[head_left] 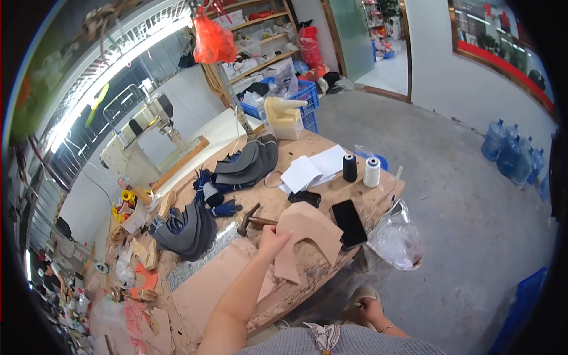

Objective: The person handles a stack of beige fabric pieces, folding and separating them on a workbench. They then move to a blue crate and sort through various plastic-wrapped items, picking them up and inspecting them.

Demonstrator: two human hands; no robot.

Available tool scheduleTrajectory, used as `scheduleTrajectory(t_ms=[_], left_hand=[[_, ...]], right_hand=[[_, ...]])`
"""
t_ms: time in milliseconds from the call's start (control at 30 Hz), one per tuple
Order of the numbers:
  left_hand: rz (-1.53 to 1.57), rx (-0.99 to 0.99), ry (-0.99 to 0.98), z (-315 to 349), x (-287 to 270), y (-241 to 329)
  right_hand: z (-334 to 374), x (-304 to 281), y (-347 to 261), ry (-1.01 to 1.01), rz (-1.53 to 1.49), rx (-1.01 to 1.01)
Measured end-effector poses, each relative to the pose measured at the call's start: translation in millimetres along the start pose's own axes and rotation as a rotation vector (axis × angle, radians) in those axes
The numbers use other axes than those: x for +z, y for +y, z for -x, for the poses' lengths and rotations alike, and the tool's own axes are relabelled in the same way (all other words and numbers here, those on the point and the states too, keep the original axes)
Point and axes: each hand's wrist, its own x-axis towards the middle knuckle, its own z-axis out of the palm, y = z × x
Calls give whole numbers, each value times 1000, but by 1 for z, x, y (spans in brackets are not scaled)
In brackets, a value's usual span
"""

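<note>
My left hand (274, 241) is closed on the edge of a tan, arch-shaped sheet piece (307, 223), which lies over the table's near part. Just beyond that hand, a hammer (247, 220) rests with its wooden handle partly behind the tan piece. Below the table's front edge, my right hand (371, 310) is closed around a pale beige curved piece (364, 292); what kind it is I cannot make out. Flat tan sheets (222, 283) lie under my left forearm. A black phone (349, 223) sits to the right of the arch-shaped piece.
Stacks of dark grey curved pieces (188, 234) and blue gloves (223, 209) cover the table's left side. Thread spools (371, 173), white paper (313, 168) and a glue container (285, 121) stand farther back. A sewing machine (139, 139) is at left. Water bottles (510, 152) stand by the wall.
</note>
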Motion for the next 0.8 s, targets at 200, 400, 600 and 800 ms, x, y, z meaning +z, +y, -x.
scheduleTrajectory(t_ms=[200, 400, 600, 800], left_hand=[[497, -325, -274, -9, -5, 4], [458, -164, -344, 20, -99, 81], [-573, 65, -555, 20, -198, 208], [-1394, 39, -755, -32, -75, 199]], right_hand=[[41, -63, 108, 113, 165, 473], [113, -195, 141, 69, 107, 882], [84, -297, 88, 73, -200, 992], [39, -314, 138, 170, -384, 852]])
